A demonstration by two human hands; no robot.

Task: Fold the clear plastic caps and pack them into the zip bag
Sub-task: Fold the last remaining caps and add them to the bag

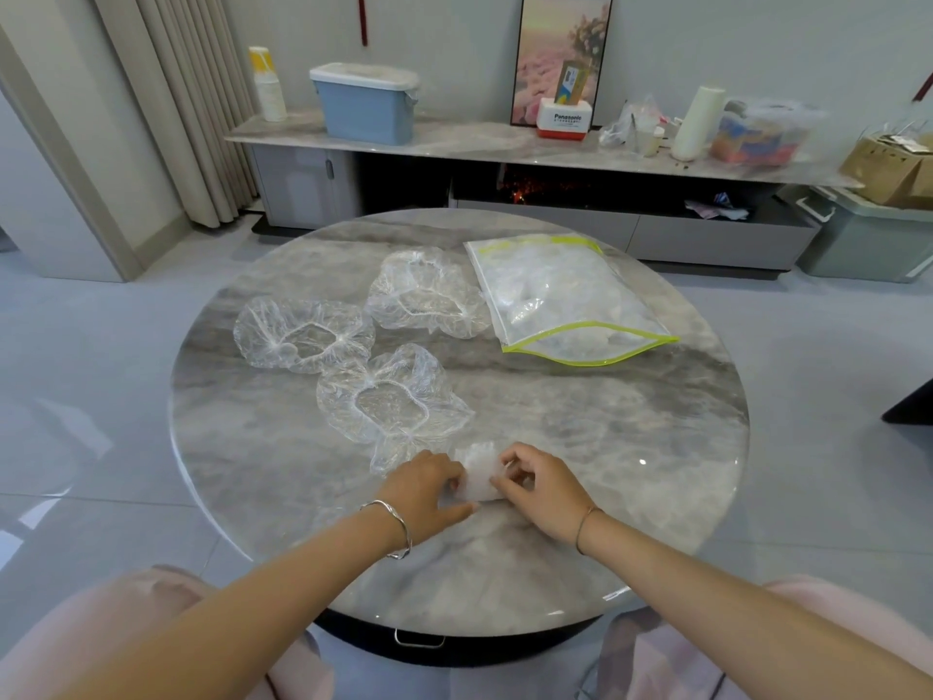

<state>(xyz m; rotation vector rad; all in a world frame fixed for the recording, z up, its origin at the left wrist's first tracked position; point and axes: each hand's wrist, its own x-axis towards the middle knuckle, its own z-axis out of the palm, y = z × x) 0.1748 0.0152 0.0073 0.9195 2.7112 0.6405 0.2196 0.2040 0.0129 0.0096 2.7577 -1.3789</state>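
**Flimsy cap, tight little bundle**

The round table [631,447] carries everything. By its far right edge lies the zip bag [565,300], mouth gaping, clear plastic inside. Three loose caps [394,406] sprawl left of centre. At the near edge is the folded cap [477,477], with left hand [424,490] and right hand [540,490] pinching its ends. It's feather-light, slippery film and will likely spring open, so keep both ends squeezed.

1 head-worn camera looks forward and down, close above the round table [656,497].
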